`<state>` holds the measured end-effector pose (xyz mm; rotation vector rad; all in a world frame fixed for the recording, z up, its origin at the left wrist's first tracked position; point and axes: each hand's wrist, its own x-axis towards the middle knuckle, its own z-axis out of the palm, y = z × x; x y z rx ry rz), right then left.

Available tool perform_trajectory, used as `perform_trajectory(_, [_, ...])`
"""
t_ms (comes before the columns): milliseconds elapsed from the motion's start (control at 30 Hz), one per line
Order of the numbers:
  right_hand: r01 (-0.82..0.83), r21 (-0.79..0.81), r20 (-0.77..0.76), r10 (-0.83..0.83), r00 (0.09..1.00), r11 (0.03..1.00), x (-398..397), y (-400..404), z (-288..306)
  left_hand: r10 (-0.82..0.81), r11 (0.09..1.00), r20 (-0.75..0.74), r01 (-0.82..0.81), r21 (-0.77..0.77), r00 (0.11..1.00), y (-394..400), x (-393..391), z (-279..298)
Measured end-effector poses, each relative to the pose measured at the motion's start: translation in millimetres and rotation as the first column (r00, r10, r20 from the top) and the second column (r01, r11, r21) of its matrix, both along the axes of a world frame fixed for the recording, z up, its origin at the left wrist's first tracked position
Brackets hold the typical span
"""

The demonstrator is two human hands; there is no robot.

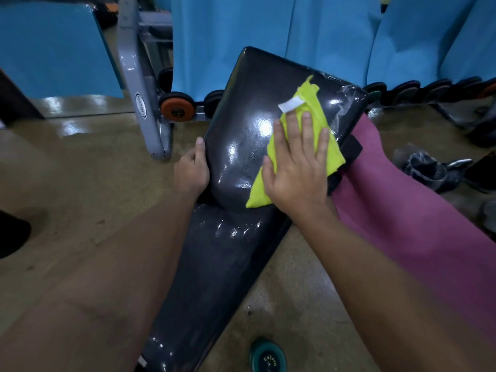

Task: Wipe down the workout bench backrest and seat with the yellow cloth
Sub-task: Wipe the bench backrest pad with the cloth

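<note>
— What is lying underfoot here?
— A tan floor [80,183] is spreading across the room, glossy patches shining near the far side. A magenta mat [402,224] is lying on it to the right.
— And behind?
— Blue curtains [322,36] are hanging along the back, dumbbells [177,106] lining up beneath them. A grey machine frame [139,98] is standing at left, beside a blue pad [53,44].
— Anything closer?
— A teal dumbbell [267,358] is sitting at the bottom edge.
</note>
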<state>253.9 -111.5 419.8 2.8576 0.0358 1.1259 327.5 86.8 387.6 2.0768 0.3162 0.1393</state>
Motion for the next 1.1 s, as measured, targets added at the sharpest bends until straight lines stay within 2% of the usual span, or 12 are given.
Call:
perform_trajectory(100, [0.085, 0.076, 0.051, -0.089, 0.995, 0.994, 9, -6, 11, -0.002, 1.000, 0.020, 0.002, -0.023, 1.000, 3, 2, -5])
perform_trajectory(200, [0.177, 0.117, -0.003, -0.178, 0.984, 0.977, 22, 17, 23, 0.000, 1.000, 0.017, 0.001, -0.019, 1.000, 3, 3, -7])
perform_trajectory(333, [0.010, -0.003, -0.025, -0.010, 1.000, 1.000, 5, 24, -1, -0.013, 0.999, 0.015, 0.013, -0.032, 1.000, 2, 3, -5])
perform_trajectory(400, [0.000, 0.006, 0.014, 0.000, 1.000, 1.000, -2, 13, -7, -0.011, 1.000, 0.012, 0.011, -0.022, 1.000, 2, 3, -4])
perform_trajectory(500, [0.133, 0.113, 0.070, -0.142, 0.987, 0.985, 12, 10, 9, -0.001, 1.000, 0.007, 0.001, 0.002, 1.000, 4, 3, -5])
perform_trajectory(600, [0.229, 0.179, 0.017, -0.236, 0.972, 0.957, 33, 27, 28, 0.002, 1.000, 0.023, -0.002, 0.004, 1.000, 2, 2, -6])
perform_trajectory(667, [0.197, 0.177, -0.003, -0.200, 0.980, 0.964, 33, 37, 27, -0.002, 1.000, 0.022, 0.002, 0.009, 1.000, 2, 1, -5])
perform_trajectory(800, [0.067, 0.075, 0.011, -0.068, 0.998, 0.995, 18, 30, 5, -0.016, 1.000, 0.038, 0.016, -0.011, 0.999, 2, 3, -6])
perform_trajectory(900, [0.116, 0.113, 0.067, -0.124, 0.990, 0.987, 31, 25, 19, -0.002, 1.000, 0.051, 0.004, -0.029, 0.999, 2, 3, -6])
perform_trajectory(1000, [0.189, 0.173, 0.021, -0.195, 0.981, 0.967, 46, 35, 35, 0.004, 0.999, 0.026, -0.005, 0.037, 1.000, 2, 4, -5])
perform_trajectory(1100, [0.139, 0.147, -0.024, -0.137, 0.990, 0.979, 37, 40, 24, -0.010, 0.999, 0.017, 0.009, 0.050, 1.000, 3, 5, -7])
